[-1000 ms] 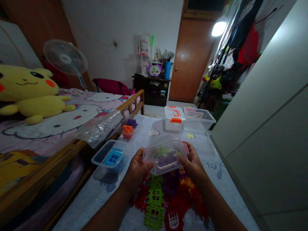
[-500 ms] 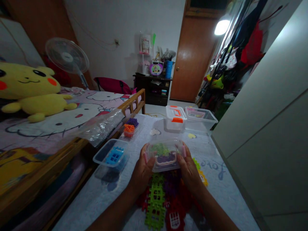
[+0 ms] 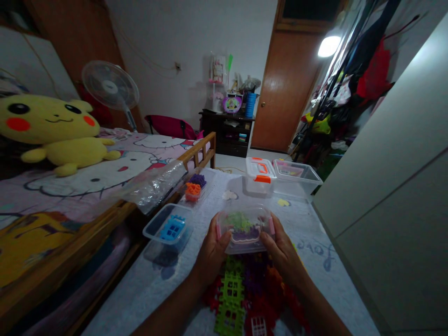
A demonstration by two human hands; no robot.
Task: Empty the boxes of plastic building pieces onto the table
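Observation:
Between my hands is a small clear plastic box [image 3: 247, 215] with a lid, pink side clips and a pale handle. Green and purple pieces show through it. My left hand [image 3: 214, 249] grips its left side, thumb on the front of the lid; my right hand [image 3: 282, 249] grips the right side the same way. Below the box lie green building pieces [image 3: 231, 289] linked in a strip, beside a pile of red pieces [image 3: 261, 303] with purple and orange ones, partly hidden by my hands. To the left stands an open clear tub [image 3: 150, 232] holding blue pieces [image 3: 173, 227].
Orange pieces [image 3: 192, 191] and purple pieces [image 3: 198, 180] sit in a clear container at the bed's edge. A lidded box with orange clips [image 3: 259, 177] and an open clear bin [image 3: 297, 179] stand at the table's far end. A wooden bed rail [image 3: 133, 224] runs along the left.
The whole view has shifted slightly, so things appear a little further right and lower. Both hands still hold the clear box by its sides.

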